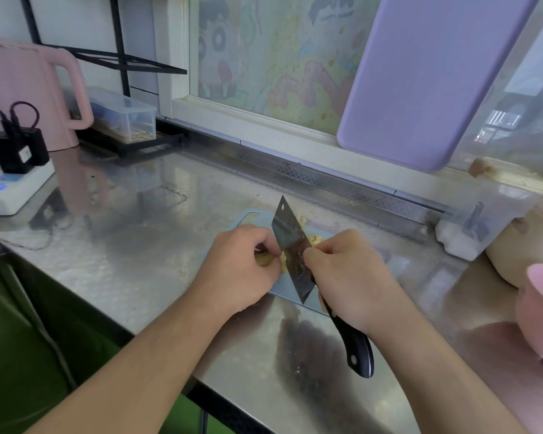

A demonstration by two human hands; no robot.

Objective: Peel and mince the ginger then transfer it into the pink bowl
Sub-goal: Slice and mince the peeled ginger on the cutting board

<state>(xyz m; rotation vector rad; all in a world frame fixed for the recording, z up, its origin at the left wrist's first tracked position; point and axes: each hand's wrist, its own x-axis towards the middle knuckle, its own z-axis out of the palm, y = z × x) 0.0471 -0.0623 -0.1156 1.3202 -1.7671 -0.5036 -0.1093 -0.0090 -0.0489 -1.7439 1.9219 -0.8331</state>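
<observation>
A small blue cutting board (251, 216) lies on the steel counter. My left hand (242, 264) pinches a yellowish piece of ginger (265, 260) on the board, mostly hidden under the fingers. My right hand (348, 274) grips a cleaver (290, 245) by its black handle, close to the blade. The blade stands edge-down against the ginger, right beside my left fingertips. Cut ginger bits (314, 238) lie behind the blade. The pink bowl (539, 311) stands at the right edge of the counter.
A pink kettle (29, 92) and a white power strip (13, 189) with black plugs stand at the left. A clear box (129, 117) sits on a black rack. A purple board (427, 76) leans on the window. A clear container (480, 220) stands at the right.
</observation>
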